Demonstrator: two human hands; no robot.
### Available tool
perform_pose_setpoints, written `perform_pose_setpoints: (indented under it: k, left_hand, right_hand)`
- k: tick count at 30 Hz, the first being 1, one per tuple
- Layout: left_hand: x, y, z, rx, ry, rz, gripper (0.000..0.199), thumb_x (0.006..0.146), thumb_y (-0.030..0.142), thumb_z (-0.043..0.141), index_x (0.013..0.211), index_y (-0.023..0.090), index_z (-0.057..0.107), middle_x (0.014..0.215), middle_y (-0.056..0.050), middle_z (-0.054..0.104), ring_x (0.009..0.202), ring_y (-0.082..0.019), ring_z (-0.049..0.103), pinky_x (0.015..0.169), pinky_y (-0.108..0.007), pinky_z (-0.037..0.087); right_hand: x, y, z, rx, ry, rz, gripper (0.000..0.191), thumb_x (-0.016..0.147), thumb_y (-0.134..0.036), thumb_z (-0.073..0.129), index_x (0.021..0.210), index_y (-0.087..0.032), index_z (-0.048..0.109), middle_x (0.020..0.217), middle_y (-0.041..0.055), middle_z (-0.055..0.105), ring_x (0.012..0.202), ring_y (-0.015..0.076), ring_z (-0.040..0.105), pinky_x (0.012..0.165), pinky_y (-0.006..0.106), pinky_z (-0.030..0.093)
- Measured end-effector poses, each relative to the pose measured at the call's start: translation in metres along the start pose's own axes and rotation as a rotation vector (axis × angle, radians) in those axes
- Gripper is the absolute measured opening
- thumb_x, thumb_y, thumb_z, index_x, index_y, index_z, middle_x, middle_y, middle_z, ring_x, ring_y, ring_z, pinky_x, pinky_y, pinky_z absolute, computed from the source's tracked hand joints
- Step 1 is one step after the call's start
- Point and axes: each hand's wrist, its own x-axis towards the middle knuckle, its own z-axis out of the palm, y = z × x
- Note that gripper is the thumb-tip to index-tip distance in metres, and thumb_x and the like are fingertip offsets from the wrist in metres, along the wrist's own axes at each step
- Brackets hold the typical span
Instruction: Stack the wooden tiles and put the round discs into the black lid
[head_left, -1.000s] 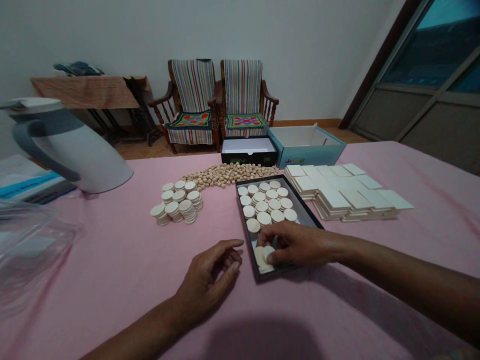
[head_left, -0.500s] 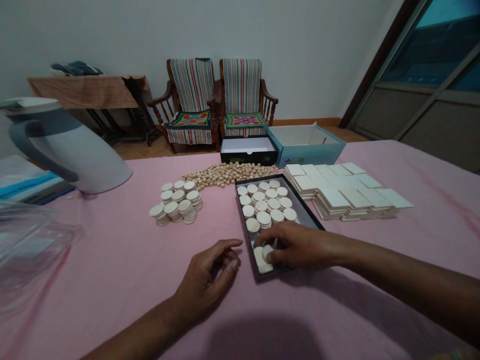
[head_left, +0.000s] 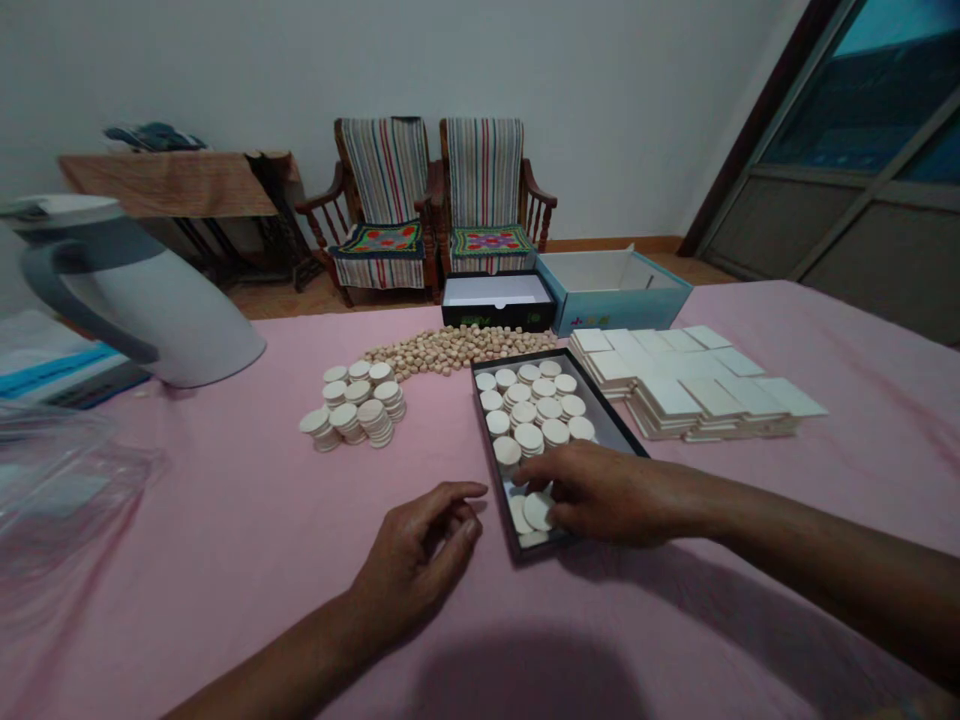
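A black-rimmed tray [head_left: 491, 470] holds several stacks of pale round discs [head_left: 529, 437]. Over its near end is my right hand [head_left: 611, 490], thumb and fingers curled apart around a loose disc [head_left: 538, 511] that lies on other pieces in the near corner. Whether the fingertips grip it is hard to tell. My left hand [head_left: 420, 550] rests on the pink cloth just left of the tray, fingers loosely bent and apart, holding nothing. More disc stacks [head_left: 343, 418] stand farther left on the cloth.
Behind the tray lies a heap of small wooden pieces [head_left: 450, 350]. Square white tiles [head_left: 675, 375] are stacked at the right. A black box [head_left: 497, 312] and a blue box [head_left: 626, 310] stand at the back. At the left are a jug [head_left: 172, 310] and clear plastic packaging [head_left: 67, 490].
The loose disc under my right hand now lies flatter and more of it shows. My right thumb has shifted slightly right. The left hand has hardly moved.
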Motion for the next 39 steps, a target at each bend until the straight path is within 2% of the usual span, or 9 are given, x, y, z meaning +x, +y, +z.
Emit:
perform_pose_setpoints:
  k: [7,13,18,22,26,31,35,37,39]
  left_hand:
    - [-0.001,-0.006,0.0,0.014,-0.009,0.032,0.024,0.09,0.022,0.05,0.113,0.016,0.055,0.079,-0.004,0.064,0.065,-0.01,0.058,0.06,-0.02,0.048]
    - [0.0,-0.003,-0.001,0.046,0.002,0.042,0.022,0.089,0.022,0.051,0.109,0.016,0.057,0.081,-0.005,0.066,0.067,-0.011,0.06,0.061,-0.02,0.048]
    - [0.001,-0.001,-0.001,0.043,-0.004,0.048,0.022,0.089,0.021,0.051,0.108,0.015,0.057,0.081,-0.006,0.066,0.067,-0.011,0.06,0.059,-0.02,0.048]
    - [0.001,-0.004,-0.002,0.054,-0.007,0.041,0.022,0.089,0.022,0.051,0.109,0.015,0.057,0.079,-0.005,0.065,0.064,-0.01,0.059,0.057,-0.02,0.047]
    - [0.0,-0.006,-0.002,0.06,-0.015,0.039,0.022,0.089,0.021,0.051,0.109,0.016,0.057,0.077,-0.004,0.065,0.063,-0.01,0.058,0.057,-0.02,0.047]
    - [0.0,-0.007,-0.003,0.069,-0.012,0.048,0.022,0.089,0.021,0.051,0.109,0.016,0.058,0.078,-0.004,0.065,0.066,-0.011,0.06,0.058,-0.02,0.048]
    - [0.001,-0.008,-0.003,0.061,-0.022,0.046,0.022,0.088,0.02,0.051,0.108,0.016,0.058,0.077,-0.004,0.065,0.065,-0.011,0.059,0.058,-0.02,0.048]
    - [0.001,-0.008,-0.004,0.066,-0.03,0.045,0.022,0.088,0.02,0.051,0.108,0.016,0.058,0.076,-0.004,0.064,0.064,-0.01,0.059,0.057,-0.019,0.048]
    - [0.002,-0.007,-0.005,0.078,-0.042,0.041,0.023,0.088,0.02,0.052,0.109,0.016,0.059,0.076,-0.003,0.064,0.064,-0.01,0.059,0.057,-0.019,0.048]
  right_hand:
    - [0.006,0.002,0.001,0.023,-0.034,-0.031,0.04,0.064,-0.001,0.049,0.095,-0.018,0.069,0.082,0.0021,0.069,0.073,0.014,0.059,0.062,0.021,0.039]
    - [0.008,0.004,0.001,0.095,-0.048,0.044,0.041,0.063,-0.008,0.059,0.101,-0.019,0.069,0.089,0.002,0.07,0.074,0.0136,0.059,0.061,0.02,0.039]
    - [0.008,0.009,-0.002,0.16,-0.143,0.055,0.035,0.065,-0.013,0.061,0.099,-0.017,0.068,0.077,0.0004,0.067,0.067,0.0117,0.057,0.057,0.019,0.038]
    - [0.011,0.009,0.0,0.153,-0.118,0.053,0.035,0.065,-0.013,0.061,0.1,-0.016,0.067,0.071,-0.001,0.064,0.064,0.0111,0.055,0.056,0.019,0.037]
    - [0.011,0.006,0.0,0.147,-0.115,0.086,0.038,0.066,-0.014,0.064,0.104,-0.016,0.066,0.079,0.0012,0.066,0.068,0.0123,0.056,0.059,0.021,0.039]
    - [0.001,0.004,-0.012,0.156,-0.112,0.077,0.035,0.071,-0.014,0.062,0.106,-0.016,0.064,0.096,0.0052,0.067,0.078,0.0143,0.059,0.066,0.022,0.042]
    - [-0.005,0.007,-0.02,0.113,-0.052,0.034,0.022,0.075,-0.011,0.056,0.094,-0.015,0.066,0.091,0.0049,0.067,0.082,0.0146,0.058,0.07,0.023,0.041]
    - [-0.006,0.01,-0.022,0.13,-0.084,-0.004,0.013,0.078,-0.013,0.053,0.085,-0.014,0.065,0.081,0.0026,0.065,0.074,0.0126,0.056,0.066,0.022,0.04]
    - [-0.007,0.013,-0.022,0.164,-0.141,-0.032,0.014,0.083,-0.019,0.051,0.077,-0.014,0.063,0.071,0.0,0.06,0.065,0.0104,0.051,0.06,0.021,0.037]
